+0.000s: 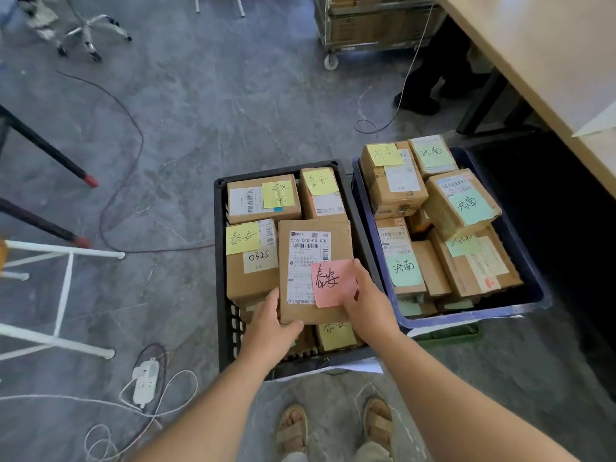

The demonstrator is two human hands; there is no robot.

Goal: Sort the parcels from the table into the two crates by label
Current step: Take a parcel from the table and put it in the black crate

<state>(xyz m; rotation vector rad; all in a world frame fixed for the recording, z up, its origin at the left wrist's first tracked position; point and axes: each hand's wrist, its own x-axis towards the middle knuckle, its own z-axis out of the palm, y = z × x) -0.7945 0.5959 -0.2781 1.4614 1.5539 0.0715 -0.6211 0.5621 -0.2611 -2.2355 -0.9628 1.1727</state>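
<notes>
A cardboard parcel (pixel 306 265) with a white shipping label and a pink handwritten note lies over the black crate (pixel 220 261), on top of other parcels. My left hand (pixel 271 323) grips its near left corner. My right hand (pixel 368 300) holds its near right edge beside the pink note. The black crate holds several parcels with yellow notes. To its right, the blue crate (pixel 473 316) is stacked with several parcels bearing green and yellow notes.
The wooden table (pixel 540 61) runs along the upper right. A power strip (pixel 145 381) and cables lie on the floor at lower left. Black table legs and a white frame stand at left. A wheeled cart (pixel 373 28) stands behind.
</notes>
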